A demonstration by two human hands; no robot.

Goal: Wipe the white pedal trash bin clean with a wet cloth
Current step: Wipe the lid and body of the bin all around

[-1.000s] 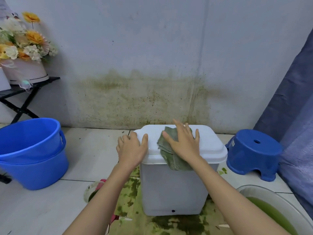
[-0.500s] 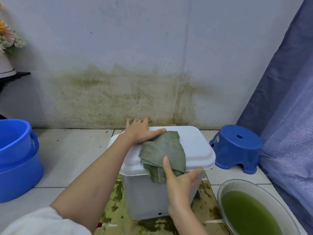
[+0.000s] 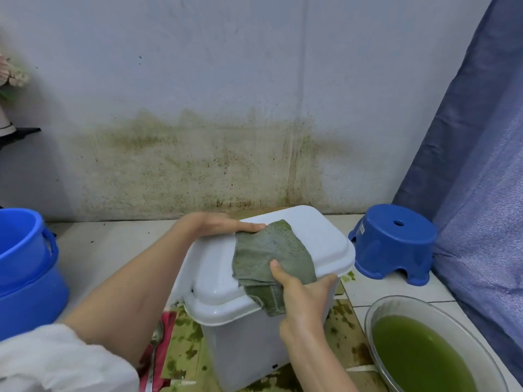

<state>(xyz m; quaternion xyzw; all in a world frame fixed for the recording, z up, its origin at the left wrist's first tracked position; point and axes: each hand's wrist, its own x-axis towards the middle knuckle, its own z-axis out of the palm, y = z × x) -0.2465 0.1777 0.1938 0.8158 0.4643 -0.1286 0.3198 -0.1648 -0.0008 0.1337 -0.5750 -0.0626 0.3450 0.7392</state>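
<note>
The white pedal bin [image 3: 240, 355] stands on the floor in the middle, turned at an angle, with its lid [image 3: 319, 236] closed. A damp green cloth [image 3: 271, 253] lies over the lid and hangs over the near rim. My left hand [image 3: 215, 224] holds the far left rim of the lid. Its thumb lies along the top and touches the cloth's corner, and its fingers are hidden behind the rim. My right hand [image 3: 302, 301] grips the near rim, with the thumb pressing the cloth from above and the fingers under the lid's edge.
Stacked blue buckets [image 3: 25, 278] stand at the left and a blue stool [image 3: 393, 241] at the right. A basin [image 3: 407, 305] of green water sits near right. A red packet with a spoon [image 3: 161, 343] lies on stained sheeting [image 3: 184, 349]. A blue curtain [image 3: 475, 165] hangs at the right.
My left hand went from the lid's near left corner to its far rim. My right hand came off the top of the cloth and took the near rim. The bin turned slightly.
</note>
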